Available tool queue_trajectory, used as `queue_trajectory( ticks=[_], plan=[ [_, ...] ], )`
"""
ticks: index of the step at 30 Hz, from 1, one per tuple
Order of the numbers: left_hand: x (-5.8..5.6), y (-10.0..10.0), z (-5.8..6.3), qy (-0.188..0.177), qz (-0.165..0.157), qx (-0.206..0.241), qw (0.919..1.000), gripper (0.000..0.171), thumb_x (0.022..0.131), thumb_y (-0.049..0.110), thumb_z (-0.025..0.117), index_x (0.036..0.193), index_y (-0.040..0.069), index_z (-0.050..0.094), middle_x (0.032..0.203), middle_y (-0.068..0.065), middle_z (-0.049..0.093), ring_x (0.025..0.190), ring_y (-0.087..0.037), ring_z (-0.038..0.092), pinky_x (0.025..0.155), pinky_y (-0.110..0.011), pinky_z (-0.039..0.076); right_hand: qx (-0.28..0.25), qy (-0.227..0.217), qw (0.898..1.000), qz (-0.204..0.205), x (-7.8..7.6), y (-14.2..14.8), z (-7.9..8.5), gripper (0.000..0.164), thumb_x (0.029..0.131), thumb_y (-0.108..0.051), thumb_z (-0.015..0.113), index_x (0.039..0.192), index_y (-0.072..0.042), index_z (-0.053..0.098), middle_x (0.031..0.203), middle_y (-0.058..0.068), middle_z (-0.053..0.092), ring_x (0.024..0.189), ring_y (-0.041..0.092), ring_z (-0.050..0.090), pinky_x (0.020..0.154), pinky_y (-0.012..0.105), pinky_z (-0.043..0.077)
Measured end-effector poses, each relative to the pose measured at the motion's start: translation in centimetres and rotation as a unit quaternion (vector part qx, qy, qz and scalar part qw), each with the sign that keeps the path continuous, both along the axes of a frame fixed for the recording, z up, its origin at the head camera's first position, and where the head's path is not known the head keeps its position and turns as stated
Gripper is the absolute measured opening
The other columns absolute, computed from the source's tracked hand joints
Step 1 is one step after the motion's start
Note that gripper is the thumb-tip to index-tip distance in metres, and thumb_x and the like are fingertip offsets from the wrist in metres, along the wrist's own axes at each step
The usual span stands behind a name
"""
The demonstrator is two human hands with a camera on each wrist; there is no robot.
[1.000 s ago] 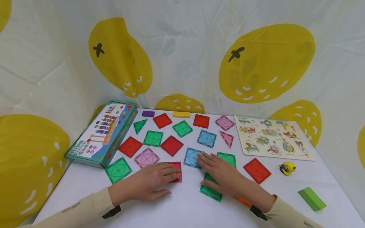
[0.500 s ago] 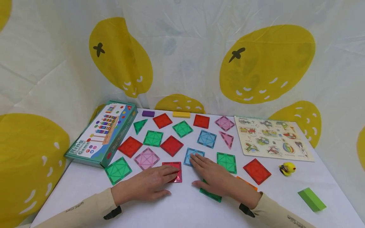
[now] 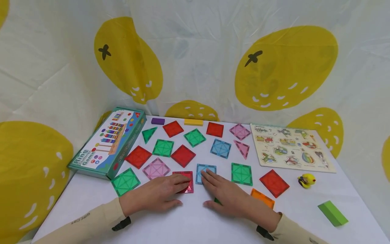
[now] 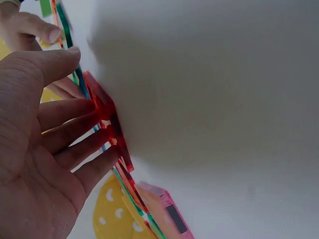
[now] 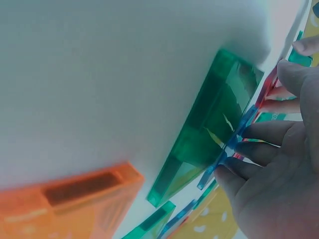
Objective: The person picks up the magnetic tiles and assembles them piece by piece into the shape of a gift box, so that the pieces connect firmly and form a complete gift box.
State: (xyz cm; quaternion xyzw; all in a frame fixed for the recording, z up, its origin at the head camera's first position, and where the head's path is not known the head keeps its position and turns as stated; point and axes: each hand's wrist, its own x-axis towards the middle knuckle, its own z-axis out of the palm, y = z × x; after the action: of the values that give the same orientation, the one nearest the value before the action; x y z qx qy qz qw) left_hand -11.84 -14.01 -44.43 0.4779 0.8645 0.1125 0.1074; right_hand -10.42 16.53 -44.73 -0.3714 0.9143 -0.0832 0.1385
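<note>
My left hand [image 3: 159,195] lies with its fingertips on a crimson square magnetic tile [image 3: 188,186], the thumb held apart on the near side. In the left wrist view its fairly straight fingers press the red tile [image 4: 104,104]. The right hand [image 3: 230,196] rests its fingertips on a light blue square magnetic tile [image 3: 210,166]; a small gap separates the blue tile from the crimson one. Beneath the right palm is a green tile [image 5: 199,134], mostly hidden in the head view. An orange tile [image 3: 262,198] lies beside the right wrist.
Several red, green, pink and blue tiles spread behind the hands, among them a pink square [image 3: 156,168] and a green square [image 3: 242,173]. A game box [image 3: 106,144] stands left, a wooden picture puzzle [image 3: 289,149] right. A duck toy [image 3: 306,180] and green block [image 3: 333,213] lie far right.
My right hand has moved left and drawn the blue tile slightly toward me, turning it straighter beside the crimson tile. The orange tile has come into fuller view. My left hand stays almost still.
</note>
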Motion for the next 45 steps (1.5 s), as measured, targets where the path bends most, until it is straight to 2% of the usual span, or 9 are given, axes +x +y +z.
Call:
queue_trajectory(
  ticks=[11,21,26,29,33,38,45],
  plan=[
    [0.1,-0.4,-0.2,0.014,-0.012,-0.004,0.9998,0.07,0.1,0.044,0.073,0.16,0.014,0.049,0.168,-0.001,0.038,0.15,-0.02,0.038,0.112,-0.04,0.047,-0.016,0.008,0.999,0.047,1.2,-0.1,0.0,0.082,0.104,-0.06,0.057,0.166,-0.011,0.034,0.174,0.004,0.024,0.158,0.026,0.021,0.117,0.047,0.038],
    [0.3,-0.3,-0.3,0.005,-0.014,0.002,0.9999,0.072,0.1,0.043,0.074,0.161,0.015,0.048,0.166,-0.003,0.04,0.149,-0.02,0.04,0.11,-0.039,0.048,-0.02,0.02,0.998,0.058,1.6,-0.1,-0.3,0.082,0.104,-0.059,0.058,0.166,-0.011,0.036,0.173,0.004,0.025,0.158,0.027,0.023,0.116,0.048,0.04],
    [0.6,0.1,-0.5,0.029,-0.017,0.011,0.9994,0.072,0.1,0.046,0.073,0.161,0.02,0.048,0.162,-0.006,0.045,0.145,-0.023,0.044,0.107,-0.04,0.051,-0.022,0.027,0.997,0.062,1.6,0.1,-0.3,0.083,0.103,-0.058,0.061,0.166,-0.011,0.035,0.173,0.005,0.025,0.157,0.028,0.025,0.115,0.048,0.041],
    [0.8,0.5,-0.7,0.041,-0.011,0.011,0.999,0.071,0.099,0.048,0.073,0.161,0.024,0.049,0.159,-0.008,0.046,0.143,-0.025,0.046,0.104,-0.041,0.054,-0.03,0.025,0.997,0.061,1.6,0.3,-0.2,0.083,0.103,-0.056,0.062,0.166,-0.011,0.035,0.174,0.005,0.025,0.157,0.027,0.025,0.115,0.048,0.042],
    [1.1,0.9,-0.6,0.037,0.001,-0.002,0.9993,0.071,0.099,0.05,0.072,0.162,0.028,0.047,0.159,-0.007,0.045,0.143,-0.024,0.044,0.103,-0.04,0.054,-0.049,0.016,0.997,0.061,1.6,0.7,-0.1,0.079,0.105,-0.051,0.063,0.166,-0.01,0.036,0.174,0.005,0.024,0.158,0.025,0.024,0.116,0.047,0.04],
    [1.1,1.2,-0.5,0.046,0.001,-0.014,0.9988,0.072,0.098,0.051,0.073,0.161,0.028,0.048,0.159,-0.007,0.046,0.143,-0.024,0.045,0.104,-0.039,0.053,-0.058,0.016,0.997,0.051,2.0,1.3,0.3,0.073,0.106,-0.047,0.064,0.164,-0.009,0.04,0.172,0.005,0.029,0.156,0.025,0.028,0.116,0.047,0.041],
    [1.1,1.2,-0.6,0.051,0.001,-0.018,0.9985,0.074,0.097,0.052,0.074,0.161,0.027,0.048,0.16,-0.007,0.045,0.144,-0.025,0.044,0.106,-0.039,0.052,-0.052,0.021,0.998,0.013,2.6,2.4,0.6,0.07,0.104,-0.043,0.068,0.162,-0.01,0.045,0.169,0.005,0.036,0.154,0.026,0.034,0.114,0.049,0.044]
  ],
)
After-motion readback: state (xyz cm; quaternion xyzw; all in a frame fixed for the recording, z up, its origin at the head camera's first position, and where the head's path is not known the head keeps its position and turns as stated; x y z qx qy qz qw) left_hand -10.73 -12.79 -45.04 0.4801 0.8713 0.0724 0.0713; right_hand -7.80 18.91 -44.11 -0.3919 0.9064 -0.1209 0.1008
